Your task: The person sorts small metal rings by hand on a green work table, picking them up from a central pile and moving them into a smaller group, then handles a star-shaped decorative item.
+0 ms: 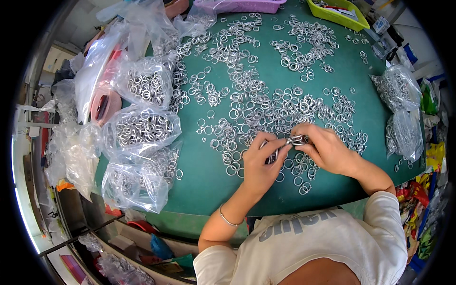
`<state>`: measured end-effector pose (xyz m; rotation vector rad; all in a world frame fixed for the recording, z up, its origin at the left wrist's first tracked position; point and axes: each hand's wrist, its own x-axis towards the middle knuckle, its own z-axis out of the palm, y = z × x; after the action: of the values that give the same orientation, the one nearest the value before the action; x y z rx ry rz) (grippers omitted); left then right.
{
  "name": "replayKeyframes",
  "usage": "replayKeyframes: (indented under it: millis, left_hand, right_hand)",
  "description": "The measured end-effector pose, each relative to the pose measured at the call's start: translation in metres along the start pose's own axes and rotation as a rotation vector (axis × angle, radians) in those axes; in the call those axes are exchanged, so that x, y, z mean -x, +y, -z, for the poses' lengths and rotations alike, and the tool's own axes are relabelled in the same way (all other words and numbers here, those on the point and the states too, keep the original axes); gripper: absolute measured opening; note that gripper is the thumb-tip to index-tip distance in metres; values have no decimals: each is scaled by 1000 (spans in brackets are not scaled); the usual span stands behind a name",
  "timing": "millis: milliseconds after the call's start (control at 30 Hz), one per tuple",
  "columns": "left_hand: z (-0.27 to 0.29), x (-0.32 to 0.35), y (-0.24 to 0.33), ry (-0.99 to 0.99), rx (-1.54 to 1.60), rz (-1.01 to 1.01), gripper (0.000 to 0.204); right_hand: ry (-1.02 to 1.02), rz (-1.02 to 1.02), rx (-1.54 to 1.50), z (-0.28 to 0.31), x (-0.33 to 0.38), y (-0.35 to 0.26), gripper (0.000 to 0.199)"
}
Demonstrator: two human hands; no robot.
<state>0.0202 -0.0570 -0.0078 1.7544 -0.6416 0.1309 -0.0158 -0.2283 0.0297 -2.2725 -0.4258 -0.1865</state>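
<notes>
Both my hands are close together over loose silver metal rings (280,111) spread across the green tabletop (209,192). My left hand (261,164) is closed around several metal rings, which show between its curled fingers and thumb. My right hand (327,149) pinches a few metal rings (298,139) between thumb and fingers, right beside the left fingertips. At that point the rings from both hands seem to touch; whether they are linked cannot be made out. More loose rings lie under and around both hands.
Clear plastic bags of rings (145,128) line the table's left side, next to a pink container (105,105). Two more bags (403,135) stand at the right edge. A purple basket (247,5) and a yellow-green basket (338,16) are at the far edge.
</notes>
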Motion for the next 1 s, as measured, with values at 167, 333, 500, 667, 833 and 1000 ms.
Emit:
replayKeyframes:
  millis: [167,333,500,667,833,1000]
  left_hand:
    - [4,1,4,-24,-106,-123,16]
    - [3,3,1,-58,165,-19,14]
    - [5,2,2,-151,779,355,11]
    - [5,12,-15,-50,626,199,8]
    - [14,0,-14,11,1037,426,17]
    - [10,-2,-21,-61,1360,764,20]
  right_hand:
    - [-55,63,150,9,-3,-3,22]
    - [-79,-21,-56,10,0,-6,19]
    - [-145,-138,-171,19,-5,-16,19]
    - [101,-416,-901,24,-1,-9,23]
    - [128,-515,-1088,41,0,8,29]
    - [-51,-667,-1461,14,-9,15,25]
